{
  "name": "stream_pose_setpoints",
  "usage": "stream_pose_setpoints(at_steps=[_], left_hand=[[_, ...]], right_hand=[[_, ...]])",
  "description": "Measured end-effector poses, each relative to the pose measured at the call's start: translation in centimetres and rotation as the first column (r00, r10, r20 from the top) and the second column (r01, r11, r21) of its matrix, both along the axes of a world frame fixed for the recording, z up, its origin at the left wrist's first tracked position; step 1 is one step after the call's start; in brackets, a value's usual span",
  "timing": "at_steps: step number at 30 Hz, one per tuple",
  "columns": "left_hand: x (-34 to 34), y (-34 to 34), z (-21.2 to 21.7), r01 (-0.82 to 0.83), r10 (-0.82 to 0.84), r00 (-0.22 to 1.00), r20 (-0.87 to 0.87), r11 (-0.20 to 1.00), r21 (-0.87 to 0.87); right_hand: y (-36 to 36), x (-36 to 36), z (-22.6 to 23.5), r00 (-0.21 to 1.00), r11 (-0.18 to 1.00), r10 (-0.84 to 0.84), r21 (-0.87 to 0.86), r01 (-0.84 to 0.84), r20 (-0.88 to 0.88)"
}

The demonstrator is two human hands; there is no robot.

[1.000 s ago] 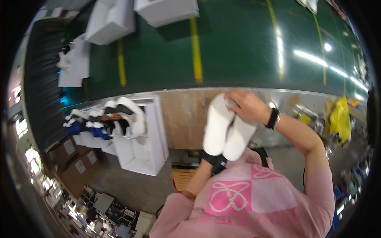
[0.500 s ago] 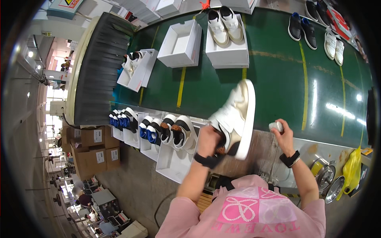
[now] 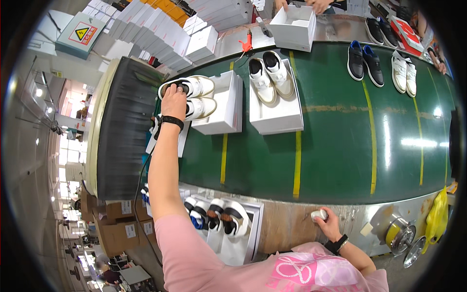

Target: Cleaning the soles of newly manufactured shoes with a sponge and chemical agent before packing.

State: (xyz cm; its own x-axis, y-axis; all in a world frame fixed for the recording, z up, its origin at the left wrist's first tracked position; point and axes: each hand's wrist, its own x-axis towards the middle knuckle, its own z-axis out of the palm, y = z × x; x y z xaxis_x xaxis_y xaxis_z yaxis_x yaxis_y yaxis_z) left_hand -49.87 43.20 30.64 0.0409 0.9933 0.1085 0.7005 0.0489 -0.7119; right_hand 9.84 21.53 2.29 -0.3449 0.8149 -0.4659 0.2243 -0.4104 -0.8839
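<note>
At the far left end of the green belt, the left hand grips white shoes beside an open box; the right hand is closed on a small white object. Stretched so far, the shoes could slip

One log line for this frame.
left hand: on white shoes by box | right hand: on small white object | belt: more shoes

open belt, boxes crowding left
</note>
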Motion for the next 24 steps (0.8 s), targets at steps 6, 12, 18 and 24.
stream_pose_setpoints(at_steps=[6,12,18,24], left_hand=[[-5.4,6.9,-4.7,0.179,-0.161,0.968,-0.192,0.981,0.081],[1.1,17.0,-9.7,-0.115,-0.083,0.574,0.814,0.977,0.181],[12.5,21.3,-16.7,-0.048,0.129,0.685,0.717,0.990,-0.132],[13.2,20.5,-15.4,-0.255,0.155,0.510,0.846,0.967,-0.023]], right_hand=[[0.1,0.0,-0.5,0.999,0.998,-0.035,-0.054,0.035,0.012],[0.9,-0.1,0.1,0.999,0.991,-0.007,-0.133,0.013,0.045],[0.4,0.0,-0.8,0.999,0.994,0.017,-0.106,-0.012,0.049],[0.5,-0.3,-0.4,0.994,0.978,-0.075,-0.199,0.059,-0.075]])
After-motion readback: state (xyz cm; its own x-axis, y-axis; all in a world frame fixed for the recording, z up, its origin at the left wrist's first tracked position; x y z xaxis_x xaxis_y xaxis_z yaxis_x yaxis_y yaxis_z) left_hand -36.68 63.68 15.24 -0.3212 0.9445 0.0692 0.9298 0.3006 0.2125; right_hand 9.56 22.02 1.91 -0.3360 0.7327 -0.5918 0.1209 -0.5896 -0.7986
